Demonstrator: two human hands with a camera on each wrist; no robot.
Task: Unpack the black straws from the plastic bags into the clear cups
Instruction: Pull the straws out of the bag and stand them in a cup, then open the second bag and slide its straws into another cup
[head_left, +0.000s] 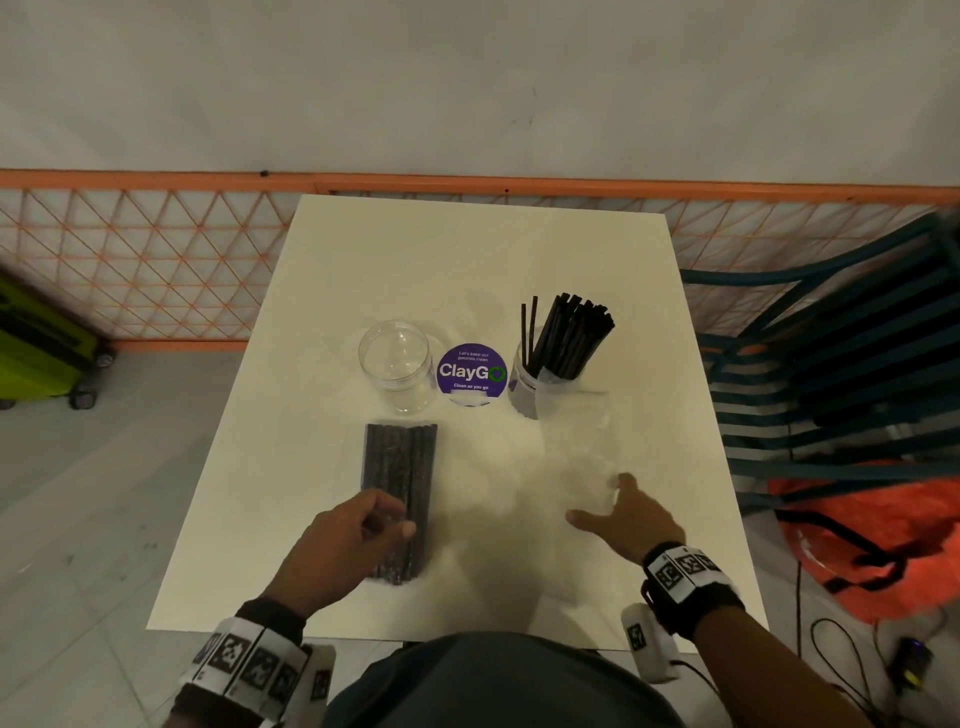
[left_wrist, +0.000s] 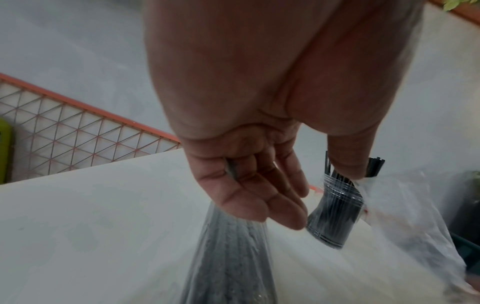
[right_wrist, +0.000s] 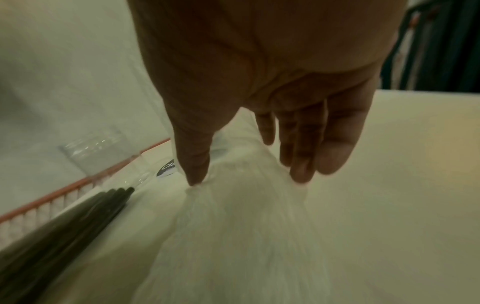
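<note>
A plastic bag of black straws (head_left: 399, 488) lies on the white table (head_left: 322, 415), in front of an empty clear cup (head_left: 396, 364). My left hand (head_left: 392, 519) hovers over the bag's near half with loosely curled fingers (left_wrist: 272, 205), thumb apart, gripping nothing that I can see. To the right, a second clear cup (head_left: 540, 384) stands full of loose black straws (head_left: 571, 338). In front of it lies an empty, crumpled plastic bag (head_left: 582, 447). My right hand (head_left: 597, 499) presses on this bag with straight fingers (right_wrist: 301, 172) and thumb tip.
A round purple ClayGo sticker (head_left: 471, 374) sits between the two cups. An orange mesh fence (head_left: 156, 260) runs behind the table. Stacked dark chairs (head_left: 841, 364) and an orange bag (head_left: 883, 545) stand at the right, a green suitcase (head_left: 41, 343) at the left.
</note>
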